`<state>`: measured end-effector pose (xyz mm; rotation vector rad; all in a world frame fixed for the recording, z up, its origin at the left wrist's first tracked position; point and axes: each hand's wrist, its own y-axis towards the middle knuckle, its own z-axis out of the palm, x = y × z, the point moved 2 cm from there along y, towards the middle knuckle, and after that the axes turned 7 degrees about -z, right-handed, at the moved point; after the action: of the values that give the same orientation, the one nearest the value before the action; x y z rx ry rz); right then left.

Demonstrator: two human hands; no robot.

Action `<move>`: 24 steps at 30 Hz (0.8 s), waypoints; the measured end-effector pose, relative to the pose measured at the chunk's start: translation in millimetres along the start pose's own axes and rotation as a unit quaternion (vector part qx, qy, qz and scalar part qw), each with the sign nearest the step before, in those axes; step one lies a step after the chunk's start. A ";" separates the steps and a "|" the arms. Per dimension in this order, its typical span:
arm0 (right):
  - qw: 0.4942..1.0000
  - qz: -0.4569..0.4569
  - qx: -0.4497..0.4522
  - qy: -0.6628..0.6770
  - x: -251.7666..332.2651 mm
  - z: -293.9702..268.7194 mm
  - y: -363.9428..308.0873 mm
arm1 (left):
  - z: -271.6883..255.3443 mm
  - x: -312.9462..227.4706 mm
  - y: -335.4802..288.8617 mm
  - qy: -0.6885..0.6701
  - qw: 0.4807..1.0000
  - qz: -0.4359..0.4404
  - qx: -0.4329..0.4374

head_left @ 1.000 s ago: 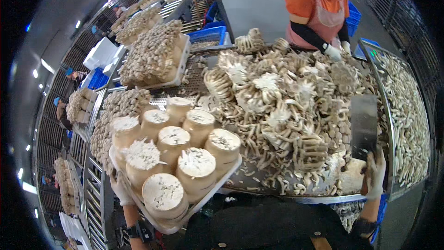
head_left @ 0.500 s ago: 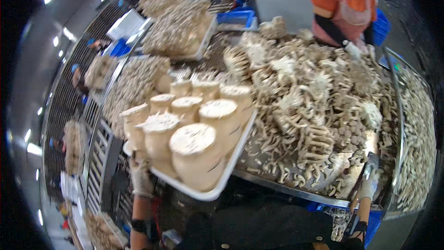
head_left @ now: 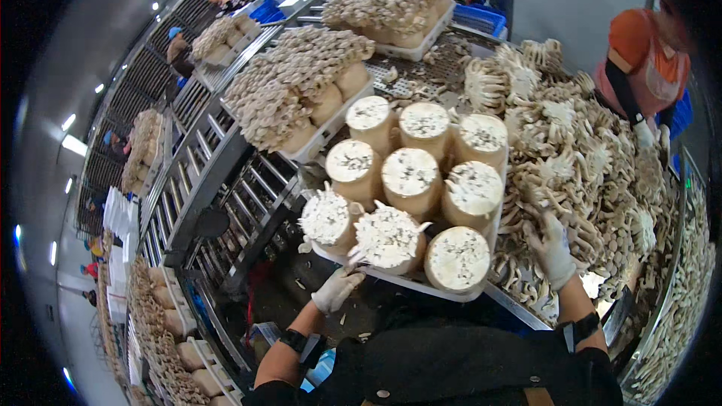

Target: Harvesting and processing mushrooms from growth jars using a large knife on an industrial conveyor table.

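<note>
A white tray holds several tan cylindrical mushroom blocks with white cut tops; a few stubs still stick up from the nearest ones. My left hand, in a white glove, is closed at the tray's near-left corner. My gloved right hand has its fingers apart beside the tray's right side, over the edge of a large heap of cut mushroom clusters. It holds nothing that I can see. A dark flat blade-like tool lies to the right of my right forearm.
Behind the tray, two more trays bear uncut mushroom blocks. A roller conveyor runs along the left. At the right, a clear-sided bin holds loose mushrooms. A co-worker in an orange top handles mushrooms across the heap.
My view has swung left. The tray now sits lower and flatter beside the heap. My right hand has let go of the bladed tool and moved left toward the tray.
</note>
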<state>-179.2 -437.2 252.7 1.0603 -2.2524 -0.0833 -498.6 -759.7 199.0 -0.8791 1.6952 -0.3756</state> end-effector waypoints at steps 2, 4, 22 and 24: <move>0.995 -0.031 -0.006 0.093 24.3 16.5 28.6 | -29.3 -4.2 -1.6 -0.023 0.999 -0.035 0.008; 0.977 -0.009 0.022 0.210 51.4 29.4 49.5 | -56.5 -18.9 -18.6 -0.103 0.991 0.081 -0.040; 0.973 -0.137 0.187 0.010 223.7 216.0 115.5 | -112.3 -7.8 12.2 0.202 0.901 0.306 -0.231; 0.988 -0.123 0.078 0.057 226.3 212.2 112.3 | -115.1 0.8 13.0 0.185 0.880 0.366 -0.238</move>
<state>-482.6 -565.8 237.5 1.3886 -2.0425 0.0509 -610.3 -773.5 226.3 -0.4426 2.3847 0.4382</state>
